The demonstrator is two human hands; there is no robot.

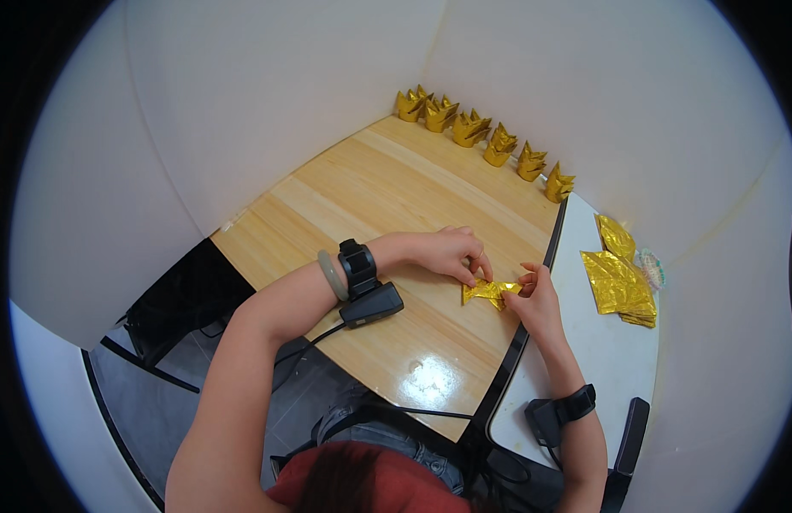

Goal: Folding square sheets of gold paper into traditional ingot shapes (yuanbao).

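Observation:
A folded strip of gold foil paper, with pointed ends, lies on the wooden table between my hands. My left hand reaches across from the left, its thumb and fingertips pressed on the strip's left part. On the strip's right end, my right hand pinches the paper between thumb and fingers. Along the far wall stands a row of several gold paper crown-shaped pieces, upright with pointed tips.
On the white table at the right lie stacked gold foil sheets, next to a small pale patterned object. A black edge separates the two tables. Cables run from black wrist-strapped devices. A black chair stands left.

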